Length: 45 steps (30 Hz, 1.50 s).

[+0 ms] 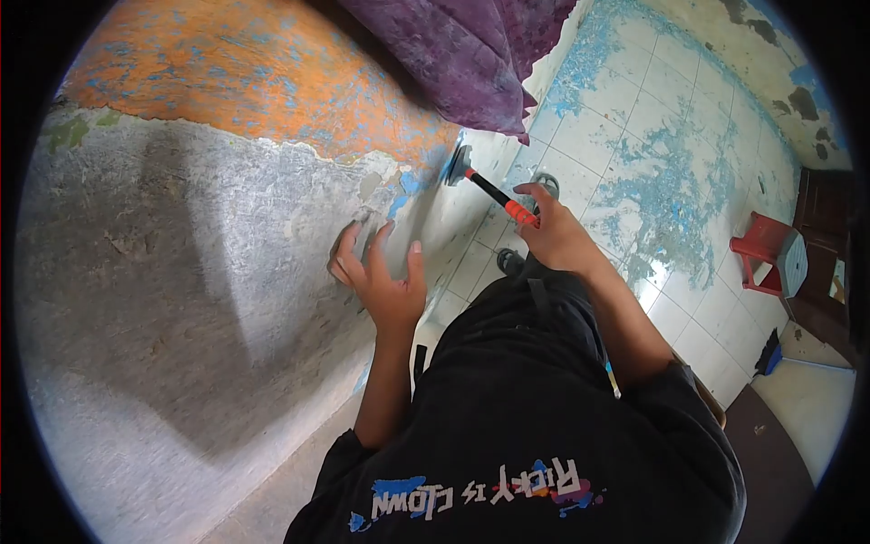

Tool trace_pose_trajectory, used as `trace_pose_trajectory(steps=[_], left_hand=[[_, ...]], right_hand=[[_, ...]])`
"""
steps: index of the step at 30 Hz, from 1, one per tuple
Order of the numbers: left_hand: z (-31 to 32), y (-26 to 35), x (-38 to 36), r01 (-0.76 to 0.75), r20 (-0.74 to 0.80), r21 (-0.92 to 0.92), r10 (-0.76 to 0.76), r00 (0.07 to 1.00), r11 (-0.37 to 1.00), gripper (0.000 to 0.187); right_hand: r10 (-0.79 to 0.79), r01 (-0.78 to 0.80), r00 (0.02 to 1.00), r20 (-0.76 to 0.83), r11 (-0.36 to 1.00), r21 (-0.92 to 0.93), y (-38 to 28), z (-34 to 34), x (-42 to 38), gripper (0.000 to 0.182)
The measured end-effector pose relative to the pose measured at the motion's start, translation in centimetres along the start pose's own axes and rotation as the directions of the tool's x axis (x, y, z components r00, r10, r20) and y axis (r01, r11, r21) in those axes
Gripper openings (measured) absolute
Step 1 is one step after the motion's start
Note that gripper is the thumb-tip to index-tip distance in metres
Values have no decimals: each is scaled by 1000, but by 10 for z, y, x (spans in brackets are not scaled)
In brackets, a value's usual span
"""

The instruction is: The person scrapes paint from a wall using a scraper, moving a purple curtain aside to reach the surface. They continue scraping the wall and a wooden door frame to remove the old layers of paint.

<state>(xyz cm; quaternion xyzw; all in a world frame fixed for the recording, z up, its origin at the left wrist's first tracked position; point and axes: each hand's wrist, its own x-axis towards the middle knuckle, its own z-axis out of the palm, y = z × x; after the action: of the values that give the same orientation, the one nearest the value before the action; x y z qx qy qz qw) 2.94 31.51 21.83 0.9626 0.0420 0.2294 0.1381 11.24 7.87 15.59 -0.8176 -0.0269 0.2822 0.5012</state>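
My right hand (557,238) is closed round the red and black handle of a scraper (492,190). Its dark, wide head meets the wall close to the corner, below the purple cloth. To the left, my left hand (385,283) has its fingers apart and slightly bent, fingertips right at the bare grey part of the wall (172,245). Above that grey part, orange paint with blue flecks is still on the wall. Small light and blue patches (399,190) show between the hand and the scraper head.
Purple cloth (462,63) hangs over the upper wall. Blue paint flakes (671,199) are strewn across the white tiled floor (607,145). A red stool (766,254) with a pale top stands at the right, near a dark wooden door or cabinet (820,218). My sandalled feet show below.
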Motion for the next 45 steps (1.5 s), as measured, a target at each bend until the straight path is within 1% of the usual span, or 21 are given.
trace_pose_trajectory(steps=[2, 5, 6, 8, 9, 10, 12, 13, 16, 17, 19, 20, 23, 26, 29, 32, 35, 38, 39, 42, 45], left_hand=[[-1, 0, 0, 6, 3, -5, -6, 1000, 1000, 38], [0, 0, 0, 4, -15, -39, -5, 1000, 999, 38], [1, -2, 1, -2, -27, -44, 1, 1000, 999, 39], [-2, -5, -4, 13, -19, -49, -14, 1000, 999, 39], [-2, -5, -5, 27, -9, -55, -28, 1000, 998, 39], [-1, -4, -3, 39, -8, -67, -39, 999, 997, 39], [-2, -2, -2, 16, 7, -23, -16, 1000, 1000, 39], [-2, -1, -2, 5, 13, -3, -5, 1000, 1000, 39], [2, 2, -1, -7, 26, 23, 6, 1000, 1000, 39], [2, 2, -2, 4, 17, 5, -4, 1000, 1000, 40], [3, 2, 0, 18, -2, -30, -18, 1000, 999, 40], [3, 3, 0, 19, 2, -19, -19, 1000, 1000, 40], [2, 7, 0, 19, 8, -9, -19, 1000, 1000, 40], [0, 5, 1, 16, 12, -21, -16, 1000, 1000, 40], [0, 6, -5, 18, 42, -24, -17, 999, 1000, 40], [5, 7, 1, 13, 61, -34, -11, 998, 999, 40], [1, 2, -7, 31, 97, -32, -28, 995, 999, 40], [6, 3, -9, 31, 116, -37, -26, 993, 999, 40], [8, 2, -11, 34, 129, -40, -28, 991, 999, 40], [14, 4, -5, 30, 131, -60, -22, 991, 998, 40], [12, 8, -4, 24, 141, -54, -16, 990, 998, 40]], right_hand=[[52, -53, 998, 23, 998, 26, -3, 2, 0, 50], [4, -6, 999, -40, 997, -73, 45, 36, 32, 50], [17, -17, 1000, -11, 999, -44, 30, 23, 29, 50], [60, -62, 995, 80, 998, 23, -22, -9, -7, 50], [10, -11, 999, 47, 999, 34, -29, -18, -19, 50], [-25, 24, 999, 33, 999, 38, -18, -18, -15, 50], [-91, 91, 996, -2, 995, 39, 2, -20, -2, 51], [-12, 8, 999, 41, 996, 89, 4, -30, 3, 51], [-85, 86, 996, 30, 996, -16, -5, -28, -14, 51], [-73, 73, 997, 24, 997, 0, -13, -28, -20, 51], [-52, 51, 999, -4, 998, -48, -14, -12, -19, 51], [-42, 40, 999, -19, 996, -75, -13, -9, -19, 51], [-7, 6, 999, 33, 1000, 29, -13, -17, -21, 50], [36, -39, 997, 68, 999, 39, -31, -27, -27, 49], [49, -49, 999, 2, 997, -65, -10, 2, -4, 48], [-43, 42, 999, -27, 999, -29, 6, 8, -6, 47], [10, -10, 1000, -4, 999, -32, -12, 0, -15, 47], [15, -16, 1000, 12, 996, 82, 8, -20, 2, 46], [2, -2, 1000, -5, 997, 80, 3, -26, -2, 45], [-25, 25, 999, 23, 1000, 8, -21, -27, -19, 45], [81, -80, 996, 32, 997, -15, 5, 5, 10, 45]])
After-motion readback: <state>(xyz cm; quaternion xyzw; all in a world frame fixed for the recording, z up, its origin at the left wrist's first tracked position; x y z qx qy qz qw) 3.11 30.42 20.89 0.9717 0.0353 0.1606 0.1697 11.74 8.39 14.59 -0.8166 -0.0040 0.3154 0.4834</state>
